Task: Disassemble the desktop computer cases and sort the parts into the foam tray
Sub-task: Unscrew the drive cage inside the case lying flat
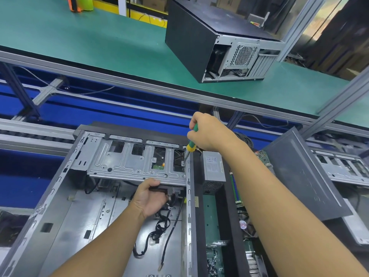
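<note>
The right hand (207,132) is closed around the green and yellow handle of a screwdriver (189,143), fingers wrapped tight. The tool's long axis runs from the handle at 1 o'clock down to the tip at 7 o'clock, leaning only slightly off vertical. The tip sits on a screw (182,162) at the right end of the drive cage (137,159), so the screw lies at 7 o'clock from this hand, close below it.

The left hand (149,196) is curled under the near edge of the same cage, thumb on top, gripping it from below at 7 o'clock of the screw. Of the 2 hands, the right is the nearer to the screw and reaches it through the tool; the left appears to steady the cage.

The cage spans the far end of the open case (65,216), its long axis running from 9 o'clock to 3 o'clock. Loose black cables (159,228) lie on the case floor.

At 3 o'clock, just beside the case, stands the dark foam tray (227,212), with a power supply (213,168) upright in it. At 12 o'clock, well apart, a second case (199,43) rests on the green bench (99,37).
</note>
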`<state>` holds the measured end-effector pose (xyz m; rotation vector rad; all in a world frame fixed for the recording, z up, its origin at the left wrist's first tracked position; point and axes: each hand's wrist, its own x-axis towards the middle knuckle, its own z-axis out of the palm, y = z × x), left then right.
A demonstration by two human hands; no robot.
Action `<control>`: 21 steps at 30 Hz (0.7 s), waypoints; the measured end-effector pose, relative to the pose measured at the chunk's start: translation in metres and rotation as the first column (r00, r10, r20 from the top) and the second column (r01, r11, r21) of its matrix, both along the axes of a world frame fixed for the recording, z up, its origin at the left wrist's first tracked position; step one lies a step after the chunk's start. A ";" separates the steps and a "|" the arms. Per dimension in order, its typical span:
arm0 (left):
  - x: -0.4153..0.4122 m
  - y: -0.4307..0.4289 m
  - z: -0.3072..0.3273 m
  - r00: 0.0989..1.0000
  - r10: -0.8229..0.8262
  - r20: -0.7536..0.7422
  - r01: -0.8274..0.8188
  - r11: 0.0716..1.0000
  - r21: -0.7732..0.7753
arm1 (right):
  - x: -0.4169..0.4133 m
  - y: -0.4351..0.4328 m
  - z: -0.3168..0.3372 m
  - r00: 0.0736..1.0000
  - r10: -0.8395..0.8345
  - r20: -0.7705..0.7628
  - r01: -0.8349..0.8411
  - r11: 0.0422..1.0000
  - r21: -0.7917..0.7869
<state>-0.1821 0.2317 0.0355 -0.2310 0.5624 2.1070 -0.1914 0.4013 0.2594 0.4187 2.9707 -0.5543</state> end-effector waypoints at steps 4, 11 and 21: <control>-0.001 0.000 -0.003 0.998 -0.034 -0.052 0.034 0.999 0.002 | 0.000 0.001 0.000 1.000 -0.008 0.019 0.009 1.000 -0.014; -0.001 0.002 -0.005 1.000 -0.003 -0.010 0.003 1.000 -0.025 | 0.004 -0.008 -0.001 0.996 0.011 -0.092 0.018 0.951 0.309; -0.002 0.002 -0.004 1.000 -0.007 -0.011 0.006 0.999 -0.033 | 0.007 -0.017 0.002 0.997 -0.038 -0.068 0.058 0.944 0.323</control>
